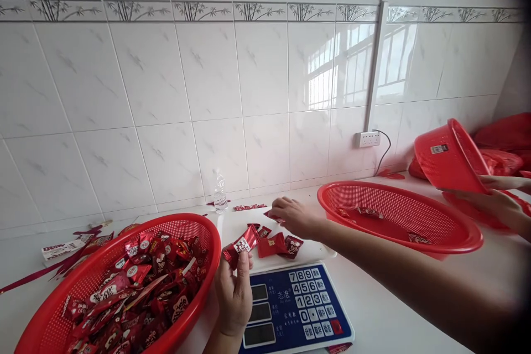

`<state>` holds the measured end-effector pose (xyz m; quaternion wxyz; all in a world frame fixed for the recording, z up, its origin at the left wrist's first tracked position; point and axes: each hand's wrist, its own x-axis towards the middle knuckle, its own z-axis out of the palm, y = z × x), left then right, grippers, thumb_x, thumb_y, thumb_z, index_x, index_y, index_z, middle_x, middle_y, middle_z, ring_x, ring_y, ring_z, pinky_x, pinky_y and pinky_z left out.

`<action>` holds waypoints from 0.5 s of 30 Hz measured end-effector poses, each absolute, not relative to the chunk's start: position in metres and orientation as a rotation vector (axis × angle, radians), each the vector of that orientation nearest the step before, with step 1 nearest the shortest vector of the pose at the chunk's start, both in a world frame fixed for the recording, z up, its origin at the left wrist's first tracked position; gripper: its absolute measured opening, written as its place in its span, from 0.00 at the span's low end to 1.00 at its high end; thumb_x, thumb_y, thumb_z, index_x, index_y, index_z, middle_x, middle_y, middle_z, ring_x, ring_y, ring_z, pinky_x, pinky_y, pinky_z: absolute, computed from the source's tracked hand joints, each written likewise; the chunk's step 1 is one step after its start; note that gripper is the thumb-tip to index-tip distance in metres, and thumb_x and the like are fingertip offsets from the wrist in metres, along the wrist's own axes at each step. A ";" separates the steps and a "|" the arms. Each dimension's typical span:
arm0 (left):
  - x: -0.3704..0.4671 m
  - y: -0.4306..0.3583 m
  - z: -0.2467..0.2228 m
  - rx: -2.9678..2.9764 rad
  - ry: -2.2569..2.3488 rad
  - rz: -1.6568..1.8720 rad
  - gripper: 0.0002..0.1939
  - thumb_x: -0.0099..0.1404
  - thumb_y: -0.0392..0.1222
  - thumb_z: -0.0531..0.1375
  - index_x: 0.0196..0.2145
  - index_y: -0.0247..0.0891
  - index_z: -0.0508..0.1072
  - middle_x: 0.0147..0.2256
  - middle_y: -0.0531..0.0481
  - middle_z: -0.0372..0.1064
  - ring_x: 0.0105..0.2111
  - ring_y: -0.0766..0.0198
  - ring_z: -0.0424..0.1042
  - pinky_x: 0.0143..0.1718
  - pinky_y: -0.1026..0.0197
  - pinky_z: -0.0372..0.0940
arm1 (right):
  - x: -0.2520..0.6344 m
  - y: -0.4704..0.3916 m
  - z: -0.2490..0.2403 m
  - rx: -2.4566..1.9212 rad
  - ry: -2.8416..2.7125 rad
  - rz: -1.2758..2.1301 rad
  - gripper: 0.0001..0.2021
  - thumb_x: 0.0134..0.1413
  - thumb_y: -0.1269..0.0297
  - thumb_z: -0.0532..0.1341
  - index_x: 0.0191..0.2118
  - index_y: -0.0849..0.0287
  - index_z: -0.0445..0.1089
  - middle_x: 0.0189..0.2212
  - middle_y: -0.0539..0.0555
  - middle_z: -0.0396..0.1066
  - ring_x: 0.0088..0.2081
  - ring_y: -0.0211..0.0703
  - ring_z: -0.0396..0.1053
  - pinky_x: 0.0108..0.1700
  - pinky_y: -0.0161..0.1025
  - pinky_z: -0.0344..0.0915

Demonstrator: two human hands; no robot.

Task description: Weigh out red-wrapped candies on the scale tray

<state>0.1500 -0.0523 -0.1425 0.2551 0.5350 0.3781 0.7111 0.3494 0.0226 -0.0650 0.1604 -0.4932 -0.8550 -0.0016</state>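
Note:
My left hand (234,293) grips a red wrapped snack packet (244,244) between thumb and fingers, just above the front of the scale's white tray (226,227). Over the back of that tray, my right hand (292,217) has its fingers closed on a small dark red packet (270,214), partly hidden by them. Several red packets (271,245) lie on the tray between my hands. The blue keypad panel (286,310) of the scale faces me, its displays dark. To the left, a red basket (213,238) is heaped with similar packets.
Right of the scale stands a red basket (468,232) with a few packets inside. Beyond it, another person's hands (498,199) hold a tilted red basket (440,157). A clear plastic bottle (219,193) stands near the wall. Dark red ribbons (66,265) lie at the left.

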 end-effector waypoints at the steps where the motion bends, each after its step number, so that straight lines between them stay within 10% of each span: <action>1: 0.150 -0.052 -0.143 1.455 1.027 1.931 0.21 0.61 0.58 0.58 0.29 0.35 0.71 0.25 0.45 0.73 0.24 0.61 0.73 0.27 0.60 0.71 | 0.350 0.019 -0.066 -1.366 -2.489 0.045 0.19 0.50 0.78 0.57 0.46 0.53 0.73 0.47 0.56 0.69 0.50 0.49 0.65 0.51 0.46 0.62; 15: 0.152 -0.052 -0.143 1.510 1.039 1.906 0.21 0.62 0.58 0.57 0.29 0.35 0.71 0.24 0.46 0.72 0.23 0.62 0.72 0.26 0.61 0.70 | 0.369 0.005 -0.074 -1.299 -2.440 0.198 0.20 0.56 0.74 0.52 0.50 0.51 0.71 0.51 0.54 0.71 0.51 0.47 0.68 0.50 0.45 0.65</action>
